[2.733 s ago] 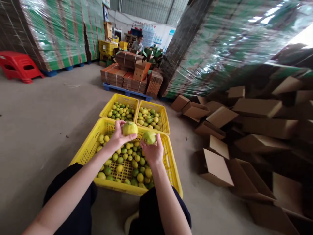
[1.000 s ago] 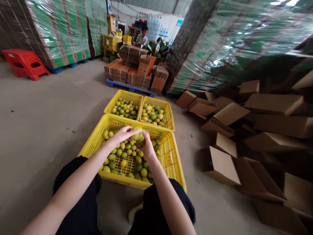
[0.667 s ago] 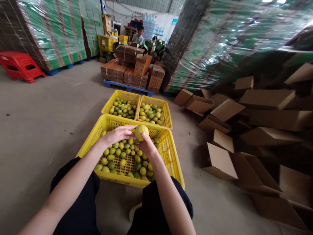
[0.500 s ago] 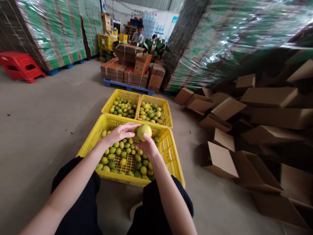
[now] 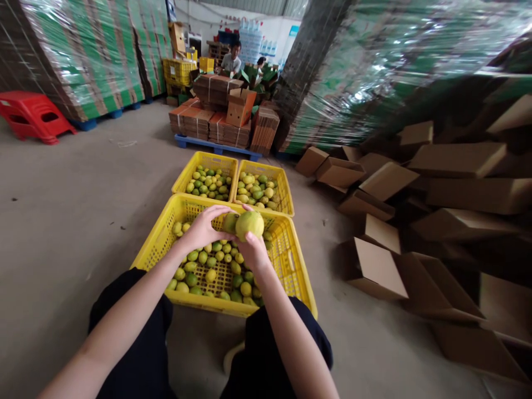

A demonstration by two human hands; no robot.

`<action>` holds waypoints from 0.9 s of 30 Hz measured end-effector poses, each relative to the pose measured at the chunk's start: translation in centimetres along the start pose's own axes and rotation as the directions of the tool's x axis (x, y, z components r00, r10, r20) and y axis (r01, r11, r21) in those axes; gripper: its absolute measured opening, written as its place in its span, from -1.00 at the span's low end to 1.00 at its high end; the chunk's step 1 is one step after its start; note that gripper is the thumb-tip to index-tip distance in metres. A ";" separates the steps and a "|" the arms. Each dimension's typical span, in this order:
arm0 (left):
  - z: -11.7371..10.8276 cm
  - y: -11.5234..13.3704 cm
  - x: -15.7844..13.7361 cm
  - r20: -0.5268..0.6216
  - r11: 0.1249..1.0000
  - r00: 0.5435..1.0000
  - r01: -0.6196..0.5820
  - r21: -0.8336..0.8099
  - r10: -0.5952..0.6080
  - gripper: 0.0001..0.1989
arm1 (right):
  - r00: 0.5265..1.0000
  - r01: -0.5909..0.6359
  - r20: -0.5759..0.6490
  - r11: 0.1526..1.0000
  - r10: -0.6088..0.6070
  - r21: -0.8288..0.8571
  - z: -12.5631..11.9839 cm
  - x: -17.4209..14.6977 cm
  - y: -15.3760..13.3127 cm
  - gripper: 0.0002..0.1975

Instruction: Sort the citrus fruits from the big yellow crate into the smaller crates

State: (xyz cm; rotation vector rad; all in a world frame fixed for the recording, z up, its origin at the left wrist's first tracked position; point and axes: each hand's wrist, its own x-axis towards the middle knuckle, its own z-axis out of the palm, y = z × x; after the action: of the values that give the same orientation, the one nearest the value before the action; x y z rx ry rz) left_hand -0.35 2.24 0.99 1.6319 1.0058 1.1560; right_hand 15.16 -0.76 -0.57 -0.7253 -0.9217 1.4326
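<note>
My right hand (image 5: 254, 254) is closed around a large yellow lemon (image 5: 250, 224), held above the front yellow crate (image 5: 291, 260). Right beside it, my left hand (image 5: 204, 228) grips a smaller greenish lemon (image 5: 230, 223) between its fingers and thumb. The two fruits appear to touch or overlap from this angle. Below the hands, several loose green and yellow lemons (image 5: 202, 257) lie in the crate, whose slotted bottom shows between them. My forearms hide part of its contents.
Two smaller crates of lemons, one left (image 5: 199, 156) and one right (image 5: 286, 194), stand behind the front crate. Open cardboard boxes (image 5: 380, 266) are heaped at right. Flattened cartons (image 5: 193, 119) sit on a blue pallet (image 5: 216, 147). A red stool (image 5: 37, 113) is at left; people (image 5: 233, 61) are farther back.
My left hand has closed its fingers on the greenish lemon, which now shows to the left of the yellow one. My right hand, still holding the yellow lemon, has shifted slightly right.
</note>
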 end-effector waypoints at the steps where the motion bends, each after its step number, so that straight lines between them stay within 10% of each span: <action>1: 0.1 0.0 0.0 -0.044 1.000 0.999 -0.011 -0.018 0.010 -0.47 | 0.997 0.047 -0.054 0.997 -0.051 -0.063 -0.2 0.2 -0.2 -0.29; 7: 0.3 0.3 -0.4 -0.161 0.996 0.986 -0.062 -0.057 0.052 -0.55 | 0.910 0.287 -0.071 0.743 -0.409 -0.604 -2.1 0.7 -0.9 -0.43; 16: 0.2 1.1 -0.7 -0.100 0.997 0.994 -0.058 -0.051 0.053 -0.59 | 0.839 0.371 -0.064 0.653 -0.540 -0.660 -2.0 0.1 0.6 -0.50; 22: 0.0 0.4 -0.1 -0.041 0.945 0.984 0.154 -0.289 -0.173 -0.40 | 0.964 0.111 -0.186 0.927 -0.188 -0.359 -1.7 0.5 0.0 -0.48; 27: 0.3 -0.3 0.3 0.184 0.644 0.862 0.480 -0.596 -0.473 -0.73 | 0.949 -0.217 -0.226 0.975 0.221 0.046 -1.8 1.7 0.1 -0.60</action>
State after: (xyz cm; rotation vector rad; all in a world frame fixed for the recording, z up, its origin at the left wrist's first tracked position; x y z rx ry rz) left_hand -0.05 2.60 0.71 0.7622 0.8409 0.9583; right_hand 16.52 1.13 -1.36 -0.9804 -0.6615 1.5111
